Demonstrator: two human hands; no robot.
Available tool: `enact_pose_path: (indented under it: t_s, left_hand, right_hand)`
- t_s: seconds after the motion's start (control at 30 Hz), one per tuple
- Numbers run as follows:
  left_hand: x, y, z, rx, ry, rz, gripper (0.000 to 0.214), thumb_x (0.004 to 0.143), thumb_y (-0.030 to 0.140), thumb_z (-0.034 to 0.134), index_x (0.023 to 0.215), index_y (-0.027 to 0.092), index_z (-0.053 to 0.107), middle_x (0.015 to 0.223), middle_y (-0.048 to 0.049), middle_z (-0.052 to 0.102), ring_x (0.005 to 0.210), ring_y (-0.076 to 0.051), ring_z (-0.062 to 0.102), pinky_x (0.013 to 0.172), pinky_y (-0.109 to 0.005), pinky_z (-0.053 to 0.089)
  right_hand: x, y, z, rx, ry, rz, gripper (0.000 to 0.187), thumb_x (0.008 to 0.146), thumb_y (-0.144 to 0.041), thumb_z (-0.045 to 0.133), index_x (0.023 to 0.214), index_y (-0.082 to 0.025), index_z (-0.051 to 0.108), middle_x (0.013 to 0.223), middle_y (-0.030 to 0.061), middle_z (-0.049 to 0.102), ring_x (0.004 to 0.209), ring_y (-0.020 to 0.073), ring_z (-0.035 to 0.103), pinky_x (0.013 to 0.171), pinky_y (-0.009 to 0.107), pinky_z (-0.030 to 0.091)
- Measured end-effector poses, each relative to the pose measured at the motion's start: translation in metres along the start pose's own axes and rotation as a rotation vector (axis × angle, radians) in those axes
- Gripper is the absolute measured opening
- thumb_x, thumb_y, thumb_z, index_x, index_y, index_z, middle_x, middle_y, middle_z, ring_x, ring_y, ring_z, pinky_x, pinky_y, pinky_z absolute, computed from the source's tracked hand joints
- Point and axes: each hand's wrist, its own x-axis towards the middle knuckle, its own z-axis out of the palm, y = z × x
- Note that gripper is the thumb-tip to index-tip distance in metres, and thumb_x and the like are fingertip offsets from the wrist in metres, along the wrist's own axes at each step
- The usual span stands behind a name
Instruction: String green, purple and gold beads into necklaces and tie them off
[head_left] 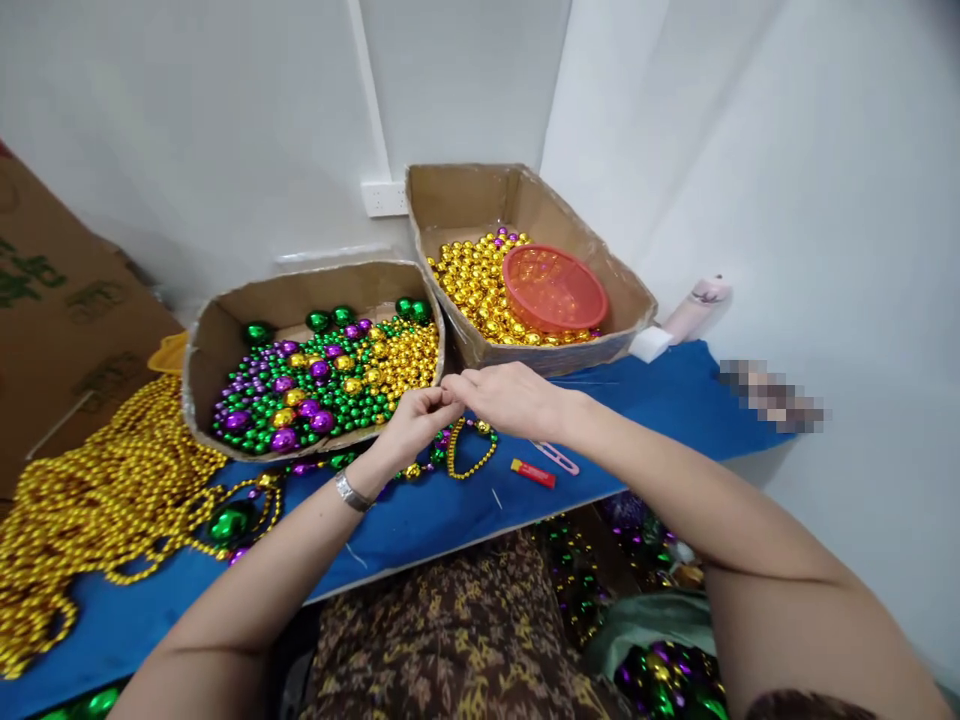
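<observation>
My left hand (417, 420) and my right hand (510, 398) meet above the blue table (660, 400), both pinched on a bead strand (461, 448) of gold, green and purple beads that hangs down and curls on the blue surface. The fingertips touch near the front edge of a cardboard box (202, 350) filled with green, purple and gold beads. A silver watch sits on my left wrist.
A second cardboard box (600, 260) behind holds gold beads and an orange plastic bowl (553, 286). A heap of gold bead strands (97, 500) covers the left of the table. A red lighter (533, 472) and pink clip lie near my right wrist. More beads lie below the table at right.
</observation>
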Motion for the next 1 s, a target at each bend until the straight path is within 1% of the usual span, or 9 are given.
enact_pose_path:
  t_s: [0.13,0.33,0.47,0.53,0.6,0.7,0.8,0.9,1.0]
  left_hand:
    - [-0.006,0.007,-0.002,-0.048,-0.092,-0.026,0.034,0.073,0.040,0.072,0.057,0.014,0.056,0.053,0.0047,0.043,0.051,-0.007,0.032,0.050,-0.022,0.026]
    - [-0.008,0.011,-0.002,0.001,-0.154,-0.034,0.028,0.068,0.039,0.074,0.067,0.013,0.065,0.063,0.0002,0.058,0.058,-0.009,0.044,0.055,-0.022,0.035]
    - [-0.009,0.017,-0.009,0.159,-0.161,-0.064,0.028,0.069,0.040,0.073,0.070,0.013,0.067,0.060,0.0002,0.058,0.051,-0.007,0.041,0.048,-0.020,0.031]
    - [-0.008,0.023,-0.016,0.245,-0.138,-0.036,0.026,0.073,0.039,0.069,0.071,0.013,0.067,0.055,0.0018,0.055,0.047,-0.006,0.037,0.045,-0.020,0.027]
    - [-0.006,0.028,-0.023,0.347,-0.094,0.020,0.024,0.077,0.037,0.065,0.070,0.013,0.066,0.050,0.0035,0.049,0.045,-0.006,0.034,0.044,-0.021,0.024]
    - [-0.004,0.034,-0.027,0.550,-0.083,0.166,0.021,0.080,0.033,0.061,0.071,0.015,0.067,0.050,0.0030,0.050,0.045,-0.008,0.037,0.046,-0.022,0.026]
    - [-0.004,0.037,-0.020,0.766,-0.100,0.303,0.016,0.080,0.027,0.059,0.075,0.016,0.068,0.060,0.0003,0.060,0.052,-0.010,0.047,0.053,-0.023,0.032]
    - [-0.002,0.039,-0.012,0.838,-0.100,0.323,0.014,0.080,0.024,0.058,0.074,0.016,0.068,0.063,-0.0002,0.063,0.053,-0.010,0.049,0.055,-0.024,0.033]
    - [0.003,0.041,-0.012,0.778,-0.104,0.342,0.016,0.079,0.025,0.058,0.070,0.015,0.067,0.058,0.0007,0.060,0.050,-0.009,0.048,0.052,-0.023,0.031]
  right_hand:
    - [0.006,-0.002,-0.003,-0.010,-0.062,-0.006,0.017,0.090,-0.015,0.045,0.104,-0.016,0.054,0.086,0.0072,0.067,0.064,0.0163,0.055,0.052,0.030,0.023]
    - [0.011,-0.002,-0.005,0.039,-0.128,0.016,0.020,0.088,-0.020,0.052,0.108,-0.015,0.055,0.091,0.0088,0.068,0.066,0.0154,0.057,0.055,0.028,0.026]
    - [-0.005,0.014,-0.003,0.086,-0.142,0.103,0.021,0.090,-0.020,0.051,0.107,-0.013,0.059,0.093,0.0112,0.068,0.072,0.0170,0.060,0.059,0.028,0.033]
    - [-0.023,0.025,0.000,0.211,-0.188,0.185,0.019,0.092,-0.024,0.049,0.091,-0.013,0.064,0.085,0.0098,0.067,0.070,0.0163,0.061,0.061,0.028,0.037]
    - [-0.041,0.032,0.003,0.558,-0.229,0.193,0.029,0.095,-0.032,0.046,0.082,-0.014,0.065,0.080,0.0063,0.066,0.066,0.0134,0.061,0.062,0.027,0.043]
    - [-0.054,0.024,0.008,1.117,0.059,0.161,0.036,0.094,-0.046,0.045,0.087,-0.017,0.065,0.107,0.0078,0.064,0.080,0.0127,0.063,0.068,0.027,0.050]
    - [-0.038,-0.001,0.010,1.425,0.425,0.158,0.031,0.089,-0.050,0.055,0.085,-0.021,0.065,0.127,0.0063,0.056,0.103,0.0152,0.060,0.085,0.030,0.051]
    - [-0.006,-0.024,0.009,1.678,0.635,0.150,0.031,0.086,-0.054,0.059,0.082,-0.023,0.060,0.105,0.0024,0.064,0.095,0.0126,0.061,0.086,0.029,0.050]
    - [0.023,-0.033,0.001,1.787,0.724,0.161,0.031,0.085,-0.054,0.060,0.079,-0.023,0.056,0.071,-0.0041,0.054,0.060,0.0068,0.052,0.058,0.020,0.046]
